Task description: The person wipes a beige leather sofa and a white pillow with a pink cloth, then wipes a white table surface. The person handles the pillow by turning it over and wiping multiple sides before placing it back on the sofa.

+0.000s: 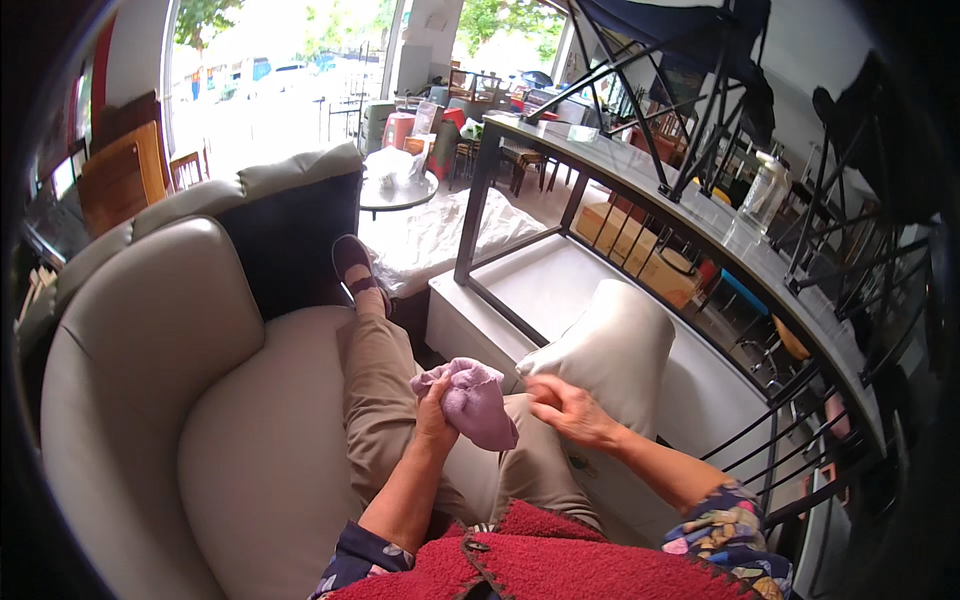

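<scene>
A bunched purple cloth [480, 409] is gripped in my left hand [436, 412], above my lap. To its right, my right hand [566, 409] is slightly blurred, its fingers curled, beside the corner of a pale cushion [619, 352]. Whether the fingers touch that corner or hold something small cannot be told. The cushion leans on a white low cabinet [480, 322]. Under me is a curved beige leather sofa seat [262, 435], and one of my legs stretches forward along it.
A dark metal frame with a glass-topped counter [637, 154] stands at the right, bearing a clear bottle [763, 195] and folding chairs. Ahead are a plastic-wrapped item [457, 232] and a small round table [405, 196]. The sofa's backrest [165, 285] rises at the left.
</scene>
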### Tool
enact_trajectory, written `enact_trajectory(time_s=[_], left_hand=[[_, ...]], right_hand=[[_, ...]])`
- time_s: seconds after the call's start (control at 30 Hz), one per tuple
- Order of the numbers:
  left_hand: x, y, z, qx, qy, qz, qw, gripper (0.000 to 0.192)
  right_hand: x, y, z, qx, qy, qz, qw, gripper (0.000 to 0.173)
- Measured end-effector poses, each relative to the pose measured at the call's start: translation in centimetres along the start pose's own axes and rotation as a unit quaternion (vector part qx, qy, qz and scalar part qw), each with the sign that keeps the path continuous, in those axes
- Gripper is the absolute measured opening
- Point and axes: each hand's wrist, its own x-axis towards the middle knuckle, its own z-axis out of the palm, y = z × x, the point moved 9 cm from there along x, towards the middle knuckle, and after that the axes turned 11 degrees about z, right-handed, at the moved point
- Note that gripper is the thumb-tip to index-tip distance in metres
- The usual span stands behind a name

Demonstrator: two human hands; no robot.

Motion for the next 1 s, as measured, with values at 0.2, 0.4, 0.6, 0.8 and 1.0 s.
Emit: enact_trajectory(time_s=[0.2, 0.4, 0.6, 0.8, 1.0], left_hand=[[-2.6, 1.0, 1.2, -0.053, -0.069, -0.091, 0.992, 0.035], [-3.2, 4.1, 6.6, 0.212, -0.008, 0.115, 0.97, 0.042], [-4.4, 6.5, 18.8, 0.268, -0.07, 0.382, 0.882, 0.032], [-3.9, -2.4, 26.3, 0.087, -0.217, 0.084, 0.969, 0.068], [-2.4, -8.5, 25.4, 0.293, -0.31, 0.047, 0.903, 0.068]], right_hand=[[3.7, -1.2, 8.8, 0.287, -0.127, 0.052, 0.948, 0.092], [2.0, -2.1, 8.7, 0.376, -0.087, 0.002, 0.922, 0.079], [0.5, -6.4, -2.4, 0.167, 0.256, -0.179, 0.935, 0.086], [-1.4, -8.4, -7.7, 0.008, 0.363, -0.256, 0.896, 0.102], [-1.8, 0.2, -18.2, 0.056, 0.412, -0.194, 0.889, 0.028]])
